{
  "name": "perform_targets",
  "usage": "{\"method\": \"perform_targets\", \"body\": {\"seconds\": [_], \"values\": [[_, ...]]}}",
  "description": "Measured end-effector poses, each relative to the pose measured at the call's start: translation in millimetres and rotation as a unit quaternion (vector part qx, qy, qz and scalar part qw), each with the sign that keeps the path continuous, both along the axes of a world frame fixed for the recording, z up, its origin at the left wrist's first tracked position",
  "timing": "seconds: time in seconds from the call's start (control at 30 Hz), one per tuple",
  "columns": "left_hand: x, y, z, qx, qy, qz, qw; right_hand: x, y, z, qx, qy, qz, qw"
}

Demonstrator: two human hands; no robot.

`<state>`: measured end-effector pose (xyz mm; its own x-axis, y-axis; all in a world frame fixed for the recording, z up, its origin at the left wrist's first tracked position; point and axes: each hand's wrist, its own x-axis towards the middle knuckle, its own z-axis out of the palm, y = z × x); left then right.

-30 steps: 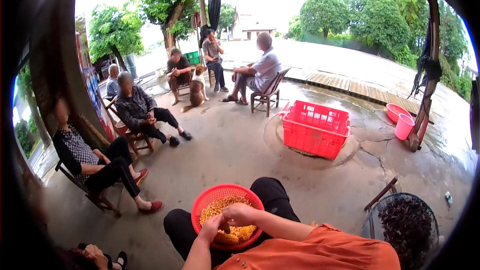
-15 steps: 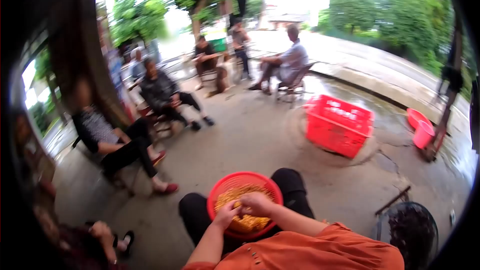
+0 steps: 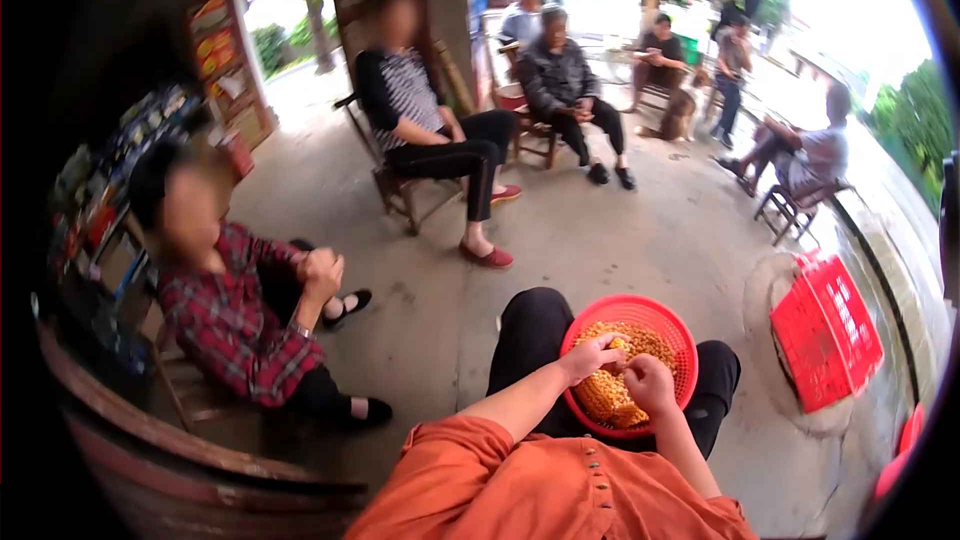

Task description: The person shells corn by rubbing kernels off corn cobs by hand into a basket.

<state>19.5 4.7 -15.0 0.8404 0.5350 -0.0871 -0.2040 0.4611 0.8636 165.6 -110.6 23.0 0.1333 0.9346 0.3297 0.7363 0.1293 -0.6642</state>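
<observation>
A red plastic colander-like basket (image 3: pixel 683 325) rests across my lap, filled with yellow corn kernels (image 3: pixel 650 342). Ears of corn (image 3: pixel 603 400) lie in its near part. My left hand (image 3: pixel 590 358) is closed around a piece of corn cob (image 3: pixel 619 344), whose yellow end shows beyond the fingers. Just to the right, my right hand (image 3: pixel 652 384) is curled over the kernels with its fingers closed. Whatever those fingers hold is hidden. Both hands are above the basket, close together.
A large red crate (image 3: pixel 825 332) stands on the concrete floor at right. One person in a plaid shirt (image 3: pixel 235 310) sits at left, hands clasped. Several others sit on chairs farther off, near a brown-and-white dog (image 3: pixel 682 112). Cluttered shelves (image 3: pixel 110 210) line the left side.
My view has swung left, so the basket and crate appear farther right and the plaid-shirted person is in fuller view. My hands stay over the basket, now slightly farther apart.
</observation>
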Motion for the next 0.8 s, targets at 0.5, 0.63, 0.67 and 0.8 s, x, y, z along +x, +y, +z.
{"method": "perform_targets", "body": {"seconds": [0.5,0.63,0.67,0.8], "values": [[2.5,-5.4,-2.5,0.155,0.034,-0.015,0.987,7.7,9.9,-30.9,-0.116,0.400,-0.038,0.908],[5.1,-10.8,-5.5,0.396,0.107,0.063,0.910,11.0,10.5,-31.4,-0.125,0.389,-0.052,0.911],[4.9,-14.2,-2.6,0.456,0.130,0.097,0.875,10.4,11.1,-32.5,-0.123,0.395,-0.067,0.908],[6.8,-20.2,-1.2,0.542,0.161,0.120,0.816,13.2,11.6,-41.9,-0.127,0.322,-0.105,0.932]]}}
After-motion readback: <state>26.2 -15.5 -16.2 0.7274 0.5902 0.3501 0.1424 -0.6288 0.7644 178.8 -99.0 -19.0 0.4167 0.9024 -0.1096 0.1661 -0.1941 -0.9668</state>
